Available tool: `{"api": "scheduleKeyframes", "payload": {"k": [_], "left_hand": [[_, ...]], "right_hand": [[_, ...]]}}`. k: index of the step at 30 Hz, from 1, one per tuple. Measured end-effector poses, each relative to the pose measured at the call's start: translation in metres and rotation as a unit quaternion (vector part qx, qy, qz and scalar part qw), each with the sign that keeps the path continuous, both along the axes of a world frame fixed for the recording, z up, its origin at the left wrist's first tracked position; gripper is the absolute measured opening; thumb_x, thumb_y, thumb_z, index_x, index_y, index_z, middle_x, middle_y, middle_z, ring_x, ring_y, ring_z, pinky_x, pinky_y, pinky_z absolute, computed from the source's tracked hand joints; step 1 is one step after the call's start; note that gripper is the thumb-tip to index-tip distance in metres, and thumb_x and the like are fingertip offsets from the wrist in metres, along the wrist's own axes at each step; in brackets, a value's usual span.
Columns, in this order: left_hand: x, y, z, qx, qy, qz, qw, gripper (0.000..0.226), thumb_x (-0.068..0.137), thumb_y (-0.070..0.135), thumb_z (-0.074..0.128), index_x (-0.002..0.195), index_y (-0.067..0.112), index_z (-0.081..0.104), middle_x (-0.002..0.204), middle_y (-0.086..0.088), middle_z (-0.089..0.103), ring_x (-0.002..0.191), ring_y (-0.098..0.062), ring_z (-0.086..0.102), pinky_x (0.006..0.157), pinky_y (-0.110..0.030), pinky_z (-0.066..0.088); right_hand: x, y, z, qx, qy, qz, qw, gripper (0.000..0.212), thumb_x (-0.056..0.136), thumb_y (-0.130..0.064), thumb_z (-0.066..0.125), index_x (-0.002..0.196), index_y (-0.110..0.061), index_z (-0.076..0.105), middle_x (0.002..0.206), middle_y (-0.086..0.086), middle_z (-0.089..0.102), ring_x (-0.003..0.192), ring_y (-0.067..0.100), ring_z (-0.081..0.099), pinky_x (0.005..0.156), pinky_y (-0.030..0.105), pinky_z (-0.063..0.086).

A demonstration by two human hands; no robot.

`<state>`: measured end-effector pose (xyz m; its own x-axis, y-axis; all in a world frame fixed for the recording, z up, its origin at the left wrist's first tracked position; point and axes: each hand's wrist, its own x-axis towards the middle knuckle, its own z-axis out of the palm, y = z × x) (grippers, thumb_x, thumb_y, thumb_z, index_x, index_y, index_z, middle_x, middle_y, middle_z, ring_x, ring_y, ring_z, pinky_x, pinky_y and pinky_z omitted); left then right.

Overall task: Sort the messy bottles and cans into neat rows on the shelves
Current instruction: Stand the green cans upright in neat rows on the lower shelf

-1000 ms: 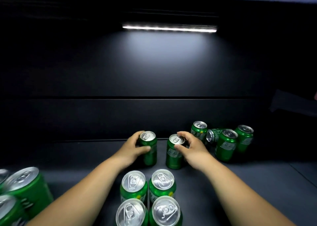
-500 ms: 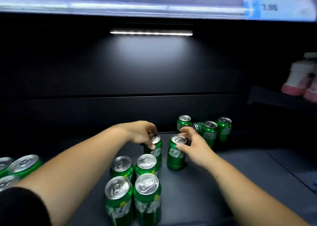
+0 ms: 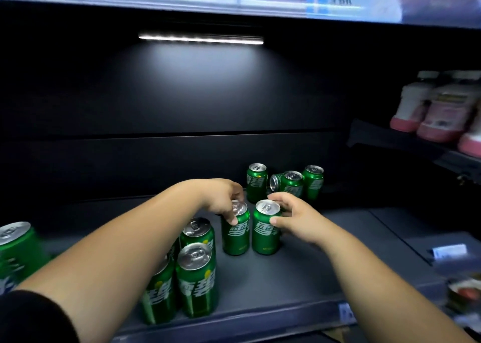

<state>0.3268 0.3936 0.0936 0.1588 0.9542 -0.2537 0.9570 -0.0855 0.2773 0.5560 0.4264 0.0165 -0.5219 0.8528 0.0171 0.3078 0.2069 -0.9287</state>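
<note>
Head view. Found upright on the dark grey metal shelf deck (image 3: pixel 325 259), around mid-depth: two green aluminium drink cans with silver tops, side by side, close but apparently not touching. Logged as left green can (image 3: pixel 236 238) and right green can (image 3: pixel 266 234).

Grip on the first: left hand (image 3: pixel 221 199) arched over from above, fingertips pinching the rim and upper wall. Grip on the second: right hand (image 3: pixel 296 219) wrapped round the upper wall, thumb at the front, fingers behind. Each can below and ahead of its palm, base apparently on the deck.

Judged sealed, tabs flat, so probably full: moderate weight, rigid wall, smooth painted surface liable to slip, prone to denting if knocked. Best taken round the upper or middle wall; rim pinch judged the weaker hold.

Also recorded: front block of green cans (image 3: pixel 196 277) just left of the pair; loose cluster of green cans (image 3: pixel 291 189) behind, with one tipped can (image 3: pixel 275 182) among them.
</note>
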Motion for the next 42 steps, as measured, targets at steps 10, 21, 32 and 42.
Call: {"api": "scheduleKeyframes", "payload": {"k": [10, 21, 32, 42], "left_hand": [[-0.012, 0.008, -0.003, -0.005, -0.028, -0.014, 1.0, 0.048, 0.069, 0.029, 0.085, 0.11, 0.028, 0.06, 0.111, 0.007, 0.064, 0.102, -0.02, 0.061, 0.094, -0.045, 0.051], [-0.001, -0.012, 0.003, -0.008, -0.009, -0.04, 0.999, 0.044, 0.07, 0.027, 0.087, 0.106, 0.024, 0.062, 0.109, 0.003, 0.065, 0.1, -0.021, 0.062, 0.093, -0.047, 0.051], [0.039, -0.08, 0.004, 0.0, 0.025, 0.036, 0.999, 0.05, 0.072, 0.036, 0.085, 0.115, 0.032, 0.058, 0.11, 0.01, 0.06, 0.101, -0.017, 0.06, 0.093, -0.039, 0.051], [0.052, -0.138, -0.022, 0.092, 0.01, 0.105, 0.99, 0.082, 0.071, 0.05, 0.081, 0.143, 0.038, 0.046, 0.138, 0.009, 0.055, 0.128, -0.017, 0.049, 0.109, -0.034, 0.038]], "right_hand": [[-0.011, 0.003, 0.0, -0.003, 0.027, -0.021, 0.999, 0.044, 0.078, -0.005, 0.076, 0.116, -0.026, 0.065, 0.106, -0.005, 0.073, 0.093, 0.007, 0.067, 0.065, 0.026, 0.053], [-0.001, -0.009, 0.007, -0.02, 0.009, 0.001, 1.0, 0.038, 0.077, -0.006, 0.08, 0.109, -0.023, 0.068, 0.096, -0.003, 0.074, 0.082, 0.013, 0.065, 0.07, 0.038, 0.05], [0.035, -0.042, 0.018, 0.025, -0.04, 0.107, 0.993, 0.034, 0.073, -0.007, 0.084, 0.1, -0.02, 0.068, 0.102, -0.001, 0.072, 0.078, 0.012, 0.064, 0.069, 0.037, 0.053], [0.045, -0.059, 0.002, 0.039, -0.038, 0.114, 0.992, 0.06, 0.058, -0.034, 0.086, 0.114, -0.032, 0.066, 0.112, -0.007, 0.07, 0.101, 0.011, 0.064, 0.088, 0.037, 0.054]]}}
